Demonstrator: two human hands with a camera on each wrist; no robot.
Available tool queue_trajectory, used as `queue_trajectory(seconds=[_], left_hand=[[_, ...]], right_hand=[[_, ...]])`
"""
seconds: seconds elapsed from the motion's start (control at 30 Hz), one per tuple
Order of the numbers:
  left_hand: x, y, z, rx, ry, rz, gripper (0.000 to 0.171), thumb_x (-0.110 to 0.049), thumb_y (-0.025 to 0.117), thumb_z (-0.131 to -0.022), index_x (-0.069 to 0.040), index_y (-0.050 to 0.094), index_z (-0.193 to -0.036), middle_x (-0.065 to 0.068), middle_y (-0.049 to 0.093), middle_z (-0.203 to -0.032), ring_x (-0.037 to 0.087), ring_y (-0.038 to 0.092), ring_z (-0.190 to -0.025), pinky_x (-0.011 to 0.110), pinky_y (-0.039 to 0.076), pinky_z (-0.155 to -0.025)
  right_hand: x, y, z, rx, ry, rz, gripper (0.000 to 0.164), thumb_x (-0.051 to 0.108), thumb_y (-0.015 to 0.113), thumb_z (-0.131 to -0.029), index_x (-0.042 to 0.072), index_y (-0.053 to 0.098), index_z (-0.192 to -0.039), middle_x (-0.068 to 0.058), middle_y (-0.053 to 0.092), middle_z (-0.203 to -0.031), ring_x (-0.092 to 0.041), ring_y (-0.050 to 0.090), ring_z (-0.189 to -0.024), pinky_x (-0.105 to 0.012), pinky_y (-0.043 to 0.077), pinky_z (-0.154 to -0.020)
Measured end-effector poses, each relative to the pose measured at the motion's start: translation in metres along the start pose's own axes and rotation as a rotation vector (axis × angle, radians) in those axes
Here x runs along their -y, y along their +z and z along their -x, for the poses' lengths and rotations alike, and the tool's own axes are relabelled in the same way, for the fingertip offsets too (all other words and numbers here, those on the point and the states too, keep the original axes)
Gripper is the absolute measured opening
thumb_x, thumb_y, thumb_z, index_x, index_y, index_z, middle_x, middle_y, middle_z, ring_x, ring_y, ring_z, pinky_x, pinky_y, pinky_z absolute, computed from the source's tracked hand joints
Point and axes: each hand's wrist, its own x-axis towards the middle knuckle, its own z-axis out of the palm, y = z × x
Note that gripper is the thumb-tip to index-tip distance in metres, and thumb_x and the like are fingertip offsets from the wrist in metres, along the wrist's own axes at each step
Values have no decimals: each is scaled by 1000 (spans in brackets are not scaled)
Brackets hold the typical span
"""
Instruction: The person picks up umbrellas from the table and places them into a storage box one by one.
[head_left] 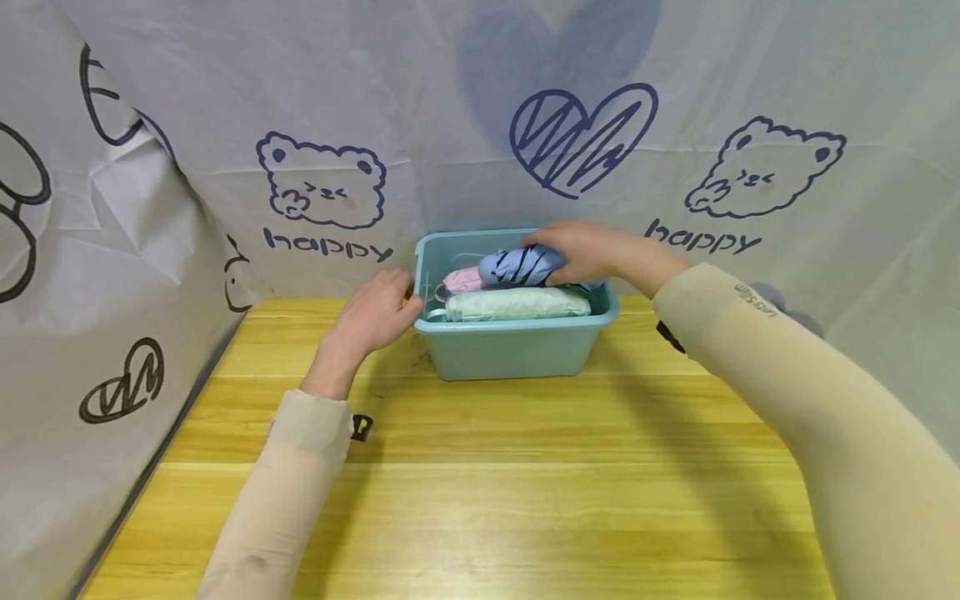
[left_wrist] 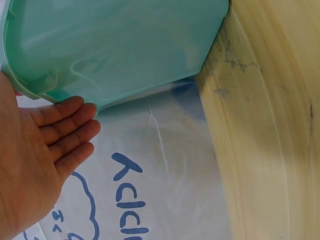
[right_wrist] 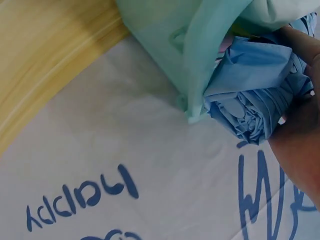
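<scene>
A light-blue folded umbrella (head_left: 517,266) with dark stripes is held by my right hand (head_left: 581,250), over the teal plastic bin (head_left: 517,354). Its rolled-up end (right_wrist: 245,110) juts past the bin's rim in the right wrist view. Inside the bin lie a pale mint folded umbrella (head_left: 517,305) along the front and a pink folded umbrella (head_left: 462,280) behind it, partly covered by the blue one. At the bin's left end is my left hand (head_left: 378,308); the left wrist view shows its fingers (left_wrist: 75,132) fairly straight against the outer wall. That thumb is mostly hidden there.
The bin stands at the back of a wooden table (head_left: 510,475), close to a white cloth (head_left: 450,108) printed with bears and hearts. More of this cloth hangs along the left side (head_left: 112,275), by the table's left edge.
</scene>
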Motion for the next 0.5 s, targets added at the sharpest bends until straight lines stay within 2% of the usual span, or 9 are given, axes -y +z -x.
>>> queue_trajectory(seconds=[0.27, 0.5], left_hand=[[1, 0, 0, -3, 4, -2, 28, -28, 47, -94, -7, 63, -104, 7, 62, -106, 27, 53, -97, 43, 48, -85], [1, 0, -1, -5, 2, -6, 27, -28, 47, -94, -8, 62, -102, 7, 61, -105, 27, 53, -96, 43, 47, -84]], right_hand=[[7, 7, -21, 46, -33, -8, 63, 16, 72, -98, 5, 44, -154, -19, 46, -157, -39, 41, -146, -52, 31, -121], [9, 11, -34, 67, -76, -33, 60, 11, 68, -99, -1, 44, -153, -23, 46, -156, -40, 39, -147, -51, 30, -122]])
